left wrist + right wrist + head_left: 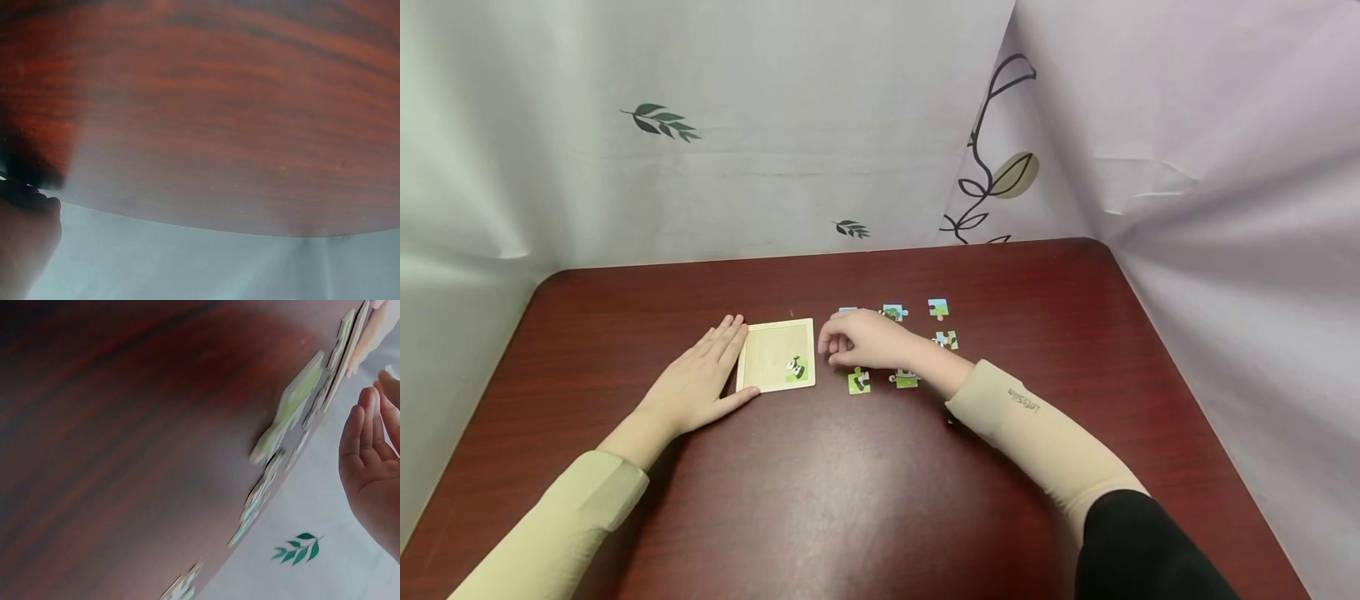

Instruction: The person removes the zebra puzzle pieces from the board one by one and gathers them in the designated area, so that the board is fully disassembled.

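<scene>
A: What step does the figure show?

B: Judging by the layout, the selection of a loose piece. The right hand (865, 337) hovers over the puzzle pieces scattered on the desk (865, 492), its fingers (831, 343) loosely curled just to the right of the wooden puzzle tray (767, 354). Whether they pinch a piece cannot be told; the head view hides their undersides, and the right wrist view shows only relaxed fingertips.

A: And the left hand?

B: The left hand (700, 383) lies flat, fingers released and straight, touching the tray's left edge, steadying it.

A: What does the tray contain?

B: One fitted piece (796, 368), green with a dark figure, sits in its near right corner. The rest of the recess is bare wood.

A: Where are the remaining pieces?

B: To the right of the tray: two green pieces (859, 381) near the right wrist, and blue-topped pieces (937, 307) farther off.

A: What does the next move call for?

B: Probably a clean pinch on one piece, then carrying it left to the tray.
</scene>
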The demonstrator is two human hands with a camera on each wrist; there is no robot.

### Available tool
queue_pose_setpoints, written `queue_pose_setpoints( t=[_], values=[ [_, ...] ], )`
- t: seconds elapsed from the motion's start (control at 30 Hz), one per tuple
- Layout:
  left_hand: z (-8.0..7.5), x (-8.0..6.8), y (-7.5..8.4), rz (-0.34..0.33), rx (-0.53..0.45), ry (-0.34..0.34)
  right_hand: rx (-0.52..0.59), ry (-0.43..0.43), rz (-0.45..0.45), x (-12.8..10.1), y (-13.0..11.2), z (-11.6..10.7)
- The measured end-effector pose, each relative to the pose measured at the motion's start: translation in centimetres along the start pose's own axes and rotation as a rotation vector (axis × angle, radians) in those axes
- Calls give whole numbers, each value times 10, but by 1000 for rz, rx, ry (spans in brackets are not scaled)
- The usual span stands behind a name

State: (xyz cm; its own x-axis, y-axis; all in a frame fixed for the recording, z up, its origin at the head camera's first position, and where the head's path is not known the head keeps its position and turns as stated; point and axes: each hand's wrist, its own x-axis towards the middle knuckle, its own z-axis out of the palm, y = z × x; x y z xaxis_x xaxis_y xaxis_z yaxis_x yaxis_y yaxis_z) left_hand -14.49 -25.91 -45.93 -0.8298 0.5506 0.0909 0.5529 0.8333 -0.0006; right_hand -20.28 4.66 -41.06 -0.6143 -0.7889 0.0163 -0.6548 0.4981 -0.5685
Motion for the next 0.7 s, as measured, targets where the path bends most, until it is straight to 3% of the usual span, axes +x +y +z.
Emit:
queue_pose_setpoints(
  t=[0.37,0.7],
  values=[
    [0,0,0,-7,-4,0,20,-68,-11,23,-13,10],
    [-2,0,1,-9,-9,1,-43,-110,-60,42,-19,18]
  ],
)
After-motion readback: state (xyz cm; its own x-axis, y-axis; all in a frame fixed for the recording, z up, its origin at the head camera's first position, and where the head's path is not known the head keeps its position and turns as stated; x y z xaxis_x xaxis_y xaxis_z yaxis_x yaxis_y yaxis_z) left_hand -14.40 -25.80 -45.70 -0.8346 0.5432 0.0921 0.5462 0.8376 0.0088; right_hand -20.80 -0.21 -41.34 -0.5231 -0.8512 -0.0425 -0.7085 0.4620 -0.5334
